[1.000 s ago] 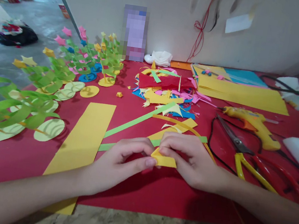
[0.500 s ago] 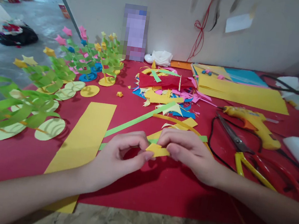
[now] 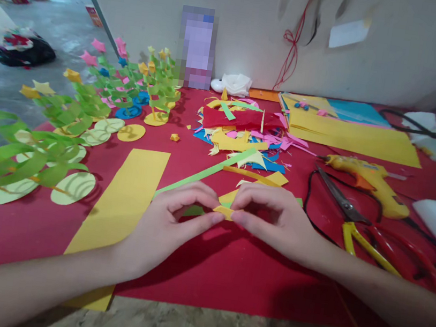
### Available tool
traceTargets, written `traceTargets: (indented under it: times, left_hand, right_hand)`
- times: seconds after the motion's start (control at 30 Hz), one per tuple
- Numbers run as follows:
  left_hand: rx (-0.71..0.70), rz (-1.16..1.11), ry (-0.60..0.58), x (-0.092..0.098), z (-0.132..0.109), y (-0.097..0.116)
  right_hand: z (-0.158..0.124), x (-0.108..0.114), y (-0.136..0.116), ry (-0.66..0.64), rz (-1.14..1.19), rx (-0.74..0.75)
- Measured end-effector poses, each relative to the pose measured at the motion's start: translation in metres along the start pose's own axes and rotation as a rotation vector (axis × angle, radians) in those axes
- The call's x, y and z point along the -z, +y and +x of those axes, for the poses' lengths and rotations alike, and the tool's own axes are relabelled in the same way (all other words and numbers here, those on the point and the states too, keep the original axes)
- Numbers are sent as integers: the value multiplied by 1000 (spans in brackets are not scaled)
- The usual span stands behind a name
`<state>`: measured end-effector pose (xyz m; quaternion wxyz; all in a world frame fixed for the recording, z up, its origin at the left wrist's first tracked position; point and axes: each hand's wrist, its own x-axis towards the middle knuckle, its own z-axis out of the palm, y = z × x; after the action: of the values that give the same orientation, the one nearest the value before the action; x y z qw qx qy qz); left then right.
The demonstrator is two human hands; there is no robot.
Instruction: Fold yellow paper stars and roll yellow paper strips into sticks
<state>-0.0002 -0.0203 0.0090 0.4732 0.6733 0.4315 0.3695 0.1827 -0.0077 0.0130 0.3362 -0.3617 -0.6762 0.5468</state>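
Note:
Between my two hands, above the red tabletop (image 3: 203,269), is a small folded yellow paper strip (image 3: 224,211). My left hand (image 3: 177,223) pinches its left end with thumb and forefinger. At its right end, the thumb and fingers of my right hand (image 3: 275,220) are closed on the same strip. Beyond the hands lie a long light green strip (image 3: 204,175) and an orange-yellow strip (image 3: 254,176). A wide yellow paper sheet (image 3: 128,194) lies flat beside my left hand, partly covered by the forearm.
Paper plants (image 3: 76,103) with star tops crowd the left side. Coloured paper scraps (image 3: 241,142) are heaped at the back middle. Scissors (image 3: 345,200) and a yellow glue gun (image 3: 378,180) with a black cable lie at right. Yellow sheets (image 3: 351,136) sit behind them.
The free tail of yellow strip on the right is no longer showing; the folded piece looks shorter. My right thumb has moved left, close to my left thumb.

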Motion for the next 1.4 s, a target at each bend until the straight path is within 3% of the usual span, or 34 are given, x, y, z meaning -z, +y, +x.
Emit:
traceTargets:
  times: [0.1, 0.3, 0.43, 0.53, 0.7, 0.83, 0.97, 1.4]
  left_hand:
    - [-20, -51, 20, 1, 2, 1]
    - [-63, -19, -3, 3, 1, -2]
    - [-65, -46, -22, 3, 0, -2]
    - [-22, -37, -2, 3, 1, -1]
    - [76, -21, 54, 1, -1, -7]
    - [106, -175, 49, 0, -2, -13]
    - [161, -180, 51, 0, 0, -12]
    - [309, -110, 1, -2, 4, 2]
  right_hand:
    - [1, 2, 3, -77, 243, -146]
    - [5, 3, 7, -226, 409, -311]
    - [6, 3, 5, -235, 470, -375]
    - [7, 2, 4, -169, 462, -394]
    - [7, 0, 4, -6, 418, -395]
    - [5, -1, 6, 47, 379, -361]
    - [5, -2, 3, 88, 342, -329]
    - [7, 1, 3, 47, 89, -199]
